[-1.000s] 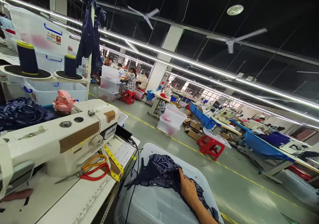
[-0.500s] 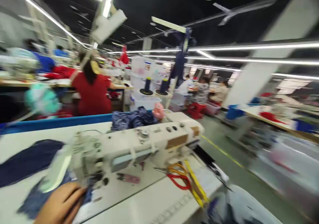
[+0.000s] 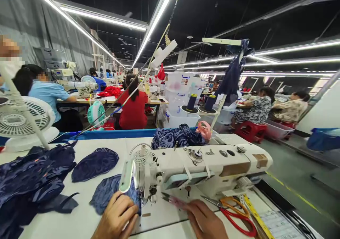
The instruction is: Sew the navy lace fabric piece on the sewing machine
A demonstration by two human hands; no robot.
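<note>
The right hand (image 3: 205, 219) had swung onto the pink snips (image 3: 172, 200), grip unclear; the left hand (image 3: 117, 214), fingers curled on navy fabric (image 3: 105, 194), risked a prick at the sewing machine (image 3: 209, 164).

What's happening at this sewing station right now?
A person sits at a white sewing machine. The left hand rests with curled fingers on a dark blue patterned fabric piece by the needle. The right hand lies on the table under the machine arm, its fingertips at pink thread clippers; whether it grips them is unclear. Red-handled scissors and a yellow tape measure lie to the right, and more blue fabric is piled on the left.
</note>
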